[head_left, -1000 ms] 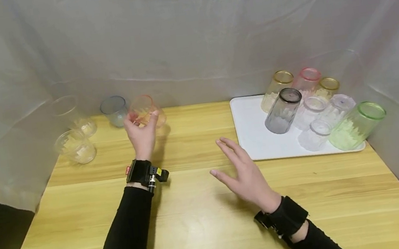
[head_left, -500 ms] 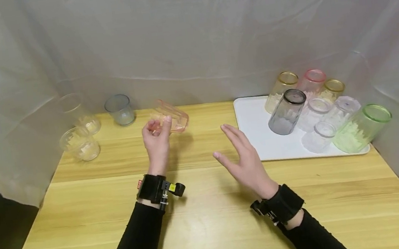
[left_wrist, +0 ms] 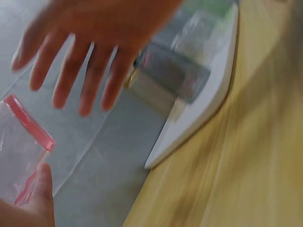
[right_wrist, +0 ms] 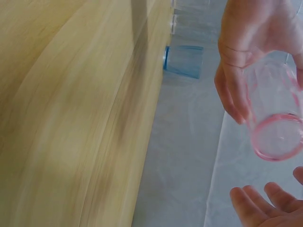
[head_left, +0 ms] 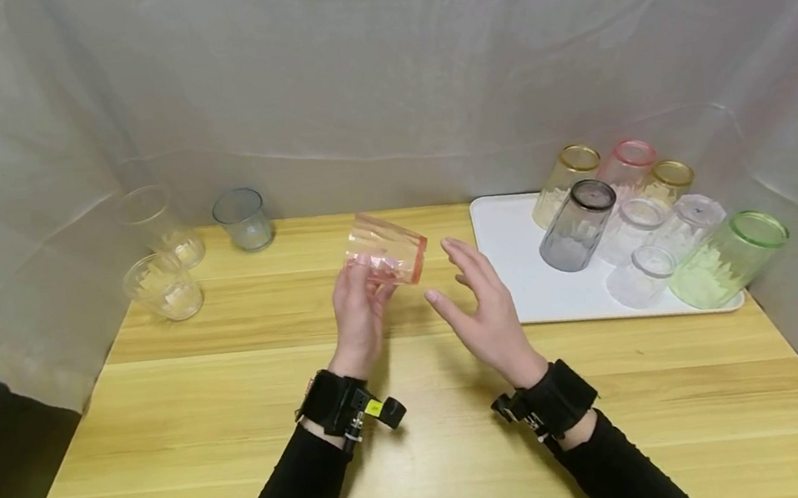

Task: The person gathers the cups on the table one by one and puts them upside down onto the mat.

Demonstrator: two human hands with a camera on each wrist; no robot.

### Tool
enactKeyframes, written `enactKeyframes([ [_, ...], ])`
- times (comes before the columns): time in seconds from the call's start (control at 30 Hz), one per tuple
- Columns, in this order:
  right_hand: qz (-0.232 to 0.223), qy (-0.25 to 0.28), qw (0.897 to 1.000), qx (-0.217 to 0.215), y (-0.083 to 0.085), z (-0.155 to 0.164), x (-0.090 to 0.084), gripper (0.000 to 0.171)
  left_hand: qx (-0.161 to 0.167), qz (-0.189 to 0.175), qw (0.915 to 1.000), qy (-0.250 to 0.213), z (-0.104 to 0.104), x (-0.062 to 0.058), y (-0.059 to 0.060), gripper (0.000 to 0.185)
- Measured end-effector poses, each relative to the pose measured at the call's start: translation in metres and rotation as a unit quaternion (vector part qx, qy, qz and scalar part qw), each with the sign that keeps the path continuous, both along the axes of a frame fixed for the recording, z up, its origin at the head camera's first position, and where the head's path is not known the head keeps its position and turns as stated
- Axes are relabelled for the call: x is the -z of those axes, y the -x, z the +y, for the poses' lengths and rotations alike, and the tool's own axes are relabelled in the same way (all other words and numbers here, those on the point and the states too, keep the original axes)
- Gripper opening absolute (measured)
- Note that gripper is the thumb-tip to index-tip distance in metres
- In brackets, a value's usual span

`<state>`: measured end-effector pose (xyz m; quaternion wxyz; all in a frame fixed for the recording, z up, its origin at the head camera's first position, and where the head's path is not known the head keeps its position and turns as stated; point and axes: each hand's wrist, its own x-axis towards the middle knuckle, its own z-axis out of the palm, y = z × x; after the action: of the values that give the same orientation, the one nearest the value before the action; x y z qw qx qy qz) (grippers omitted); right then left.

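Note:
My left hand (head_left: 360,313) grips a clear pink-tinted drinking glass (head_left: 386,251) above the table. The glass lies tilted nearly sideways, its darker pink end pointing towards my right hand (head_left: 486,313). In the right wrist view, the fingers of my left hand wrap the sides of the glass (right_wrist: 277,113). My right hand is held in the air just right of the glass, fingers extended and thumb apart, touching nothing. The left wrist view shows this right hand (left_wrist: 99,42) with fingers spread, a gap away from the pink glass (left_wrist: 21,142).
At the right, a white tray (head_left: 518,292) bears several upside-down glasses, including a grey one (head_left: 578,225) and a green one (head_left: 726,260). A bluish glass (head_left: 244,220) and two clear glasses, one taller (head_left: 165,229) and one shorter (head_left: 165,288), stand upright at the left. A grey-white curtain (head_left: 379,100) hangs behind.
My left hand has lifted the pink glass from beside the bluish one, carried it right and nearer, and tipped it sideways. My right hand has stayed almost in place.

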<state>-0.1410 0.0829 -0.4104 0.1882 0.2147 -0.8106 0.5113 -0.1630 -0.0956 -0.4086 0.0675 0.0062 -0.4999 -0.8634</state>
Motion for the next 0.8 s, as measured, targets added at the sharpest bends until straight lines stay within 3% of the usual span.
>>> enactKeyframes([
  [0.27,0.033,0.040,0.999,-0.014,0.002,-0.006,0.000,0.071,0.062,-0.028,0.9965,-0.048,0.014,0.004,-0.015,0.033],
  [0.5,0.086,0.037,0.995,-0.021,0.004,-0.009,0.004,0.074,0.076,-0.061,0.9921,-0.079,0.021,0.010,-0.021,0.050],
  [0.8,0.122,0.033,0.992,-0.026,0.009,-0.010,0.007,0.073,0.080,-0.092,0.9856,-0.117,0.025,0.013,-0.022,0.036],
])
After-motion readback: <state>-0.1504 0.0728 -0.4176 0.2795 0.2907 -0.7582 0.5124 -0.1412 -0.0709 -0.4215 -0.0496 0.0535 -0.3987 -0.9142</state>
